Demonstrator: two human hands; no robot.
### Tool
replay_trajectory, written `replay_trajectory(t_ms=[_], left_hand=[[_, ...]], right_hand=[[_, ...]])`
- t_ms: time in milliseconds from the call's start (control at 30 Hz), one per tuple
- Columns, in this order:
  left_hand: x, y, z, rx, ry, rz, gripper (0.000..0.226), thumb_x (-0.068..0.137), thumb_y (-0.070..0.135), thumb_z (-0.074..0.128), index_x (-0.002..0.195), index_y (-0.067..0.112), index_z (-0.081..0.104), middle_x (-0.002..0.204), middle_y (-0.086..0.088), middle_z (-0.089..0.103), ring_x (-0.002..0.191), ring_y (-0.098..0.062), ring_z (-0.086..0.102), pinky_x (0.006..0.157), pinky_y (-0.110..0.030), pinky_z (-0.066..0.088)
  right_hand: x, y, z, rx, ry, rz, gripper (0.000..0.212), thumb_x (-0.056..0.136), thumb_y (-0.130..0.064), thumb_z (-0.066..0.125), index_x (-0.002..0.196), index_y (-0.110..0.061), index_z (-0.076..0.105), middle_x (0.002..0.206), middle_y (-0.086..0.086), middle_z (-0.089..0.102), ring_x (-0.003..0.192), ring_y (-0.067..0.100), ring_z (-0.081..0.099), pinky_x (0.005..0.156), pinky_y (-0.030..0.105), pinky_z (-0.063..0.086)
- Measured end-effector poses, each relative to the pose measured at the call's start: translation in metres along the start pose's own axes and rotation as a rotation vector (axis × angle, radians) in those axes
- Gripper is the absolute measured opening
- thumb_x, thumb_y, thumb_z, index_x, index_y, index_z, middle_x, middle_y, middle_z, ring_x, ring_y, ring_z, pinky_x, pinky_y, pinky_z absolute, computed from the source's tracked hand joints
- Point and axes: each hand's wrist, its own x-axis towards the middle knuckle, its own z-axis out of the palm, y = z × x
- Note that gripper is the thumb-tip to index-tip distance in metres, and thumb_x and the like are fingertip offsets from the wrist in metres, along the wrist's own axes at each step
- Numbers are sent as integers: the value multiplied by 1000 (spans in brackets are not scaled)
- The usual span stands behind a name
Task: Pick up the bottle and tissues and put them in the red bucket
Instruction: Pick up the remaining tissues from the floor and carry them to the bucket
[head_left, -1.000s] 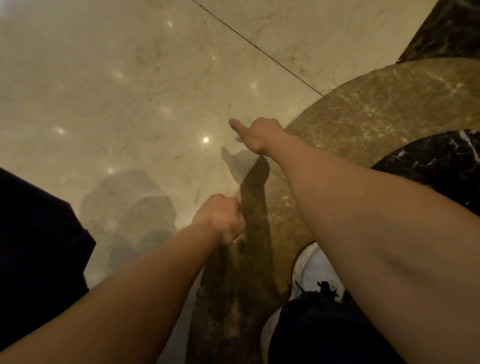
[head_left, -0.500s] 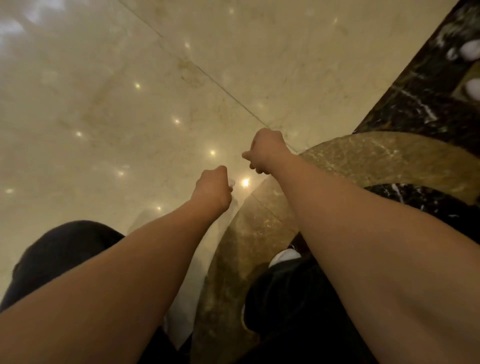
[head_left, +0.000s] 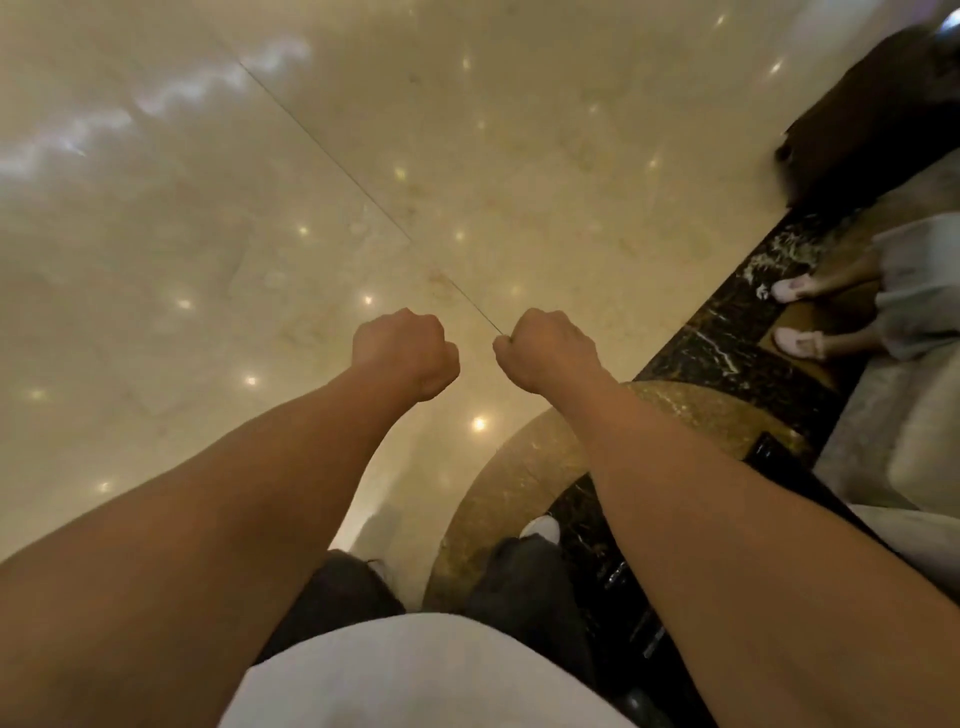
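Both my arms reach out ahead of me over the polished cream marble floor (head_left: 545, 156), with neither fist touching it. My left hand (head_left: 405, 353) is curled into a tight fist, knuckles up, and I see nothing gripped in it. My right hand (head_left: 550, 353) is balled up the same way just beside it, a small gap between the two; whether anything thin is pinched at its thumb side I cannot tell. The bottle, the tissues and the red bucket are nowhere in my view.

Below my arms I see my white shirt (head_left: 415, 670), my dark trousers (head_left: 524, 582) and the toe of a white shoe (head_left: 543, 527). My right foot stands on a curved brown marble inlay (head_left: 498, 499) bordered by black veined marble (head_left: 727, 338). At the right edge, another person's feet in pale slippers (head_left: 797, 340) stand on that dark band, near a dark piece of furniture (head_left: 872, 119).
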Motion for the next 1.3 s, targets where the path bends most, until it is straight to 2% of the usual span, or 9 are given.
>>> replay_trajectory(t_ms=[133,333,400,533,700,833,1067,1200,1300], left_hand=[[-33,-70,-55,-72,20,-19,35,99,30,32,94,7,58,75,-8,44,69,-30,47,63,-36,39],[-76,-192,-101,-119,126,-165,24,94,7,39,110,5,57,97,-18,59,80,-36,58,66,-38,47],[-89,-233,-113,-124,163,-242,24,93,5,39,109,5,57,97,-19,59,82,-37,59,68,-39,48],[-108,-304,-130,-103,246,-361,24,98,20,40,102,8,61,96,-18,63,83,-38,61,65,-35,45],[-142,-390,-143,-57,347,-534,54,98,48,23,77,14,59,86,-16,67,79,-37,63,63,-35,40],[-164,-465,-159,-60,345,-741,52,96,41,26,87,10,66,92,-16,68,84,-37,64,67,-35,41],[-238,-579,-168,-148,423,-1136,47,97,35,27,82,9,64,93,-21,68,83,-40,63,73,-38,48],[-312,-614,-154,-174,430,-1382,46,98,33,27,84,9,64,94,-19,68,84,-39,63,71,-37,45],[-374,-633,-134,-220,434,-1568,49,98,34,27,89,8,66,99,-22,68,89,-41,63,75,-39,48]], right_hand=[[-26,-79,-34,-64,90,-131,26,85,-33,42,67,-14,41,66,3,38,59,27,43,61,31,36],[-52,-212,-46,-130,192,-413,33,90,-28,45,60,-15,45,58,1,34,52,25,39,56,30,32],[-56,-257,-44,-165,197,-516,33,90,-28,45,60,-14,47,58,1,32,54,25,39,56,30,32],[-57,-341,-34,-192,143,-694,27,91,-26,46,67,-15,51,61,1,29,60,27,41,59,31,33],[-60,-452,-3,-209,61,-890,30,91,-24,47,62,-14,47,60,2,30,60,27,43,58,31,33],[-69,-551,21,-246,-21,-1080,32,91,-24,46,61,-13,45,64,6,38,59,29,42,58,31,33],[-127,-729,63,-353,-122,-1517,30,90,-28,48,64,-13,43,77,13,52,66,32,51,60,32,37],[-188,-798,95,-426,-112,-1793,27,89,-32,47,70,-14,55,81,14,60,71,34,56,61,31,37],[-242,-831,129,-487,-165,-1969,30,89,-34,46,68,-14,54,78,14,60,69,34,54,60,31,36]])
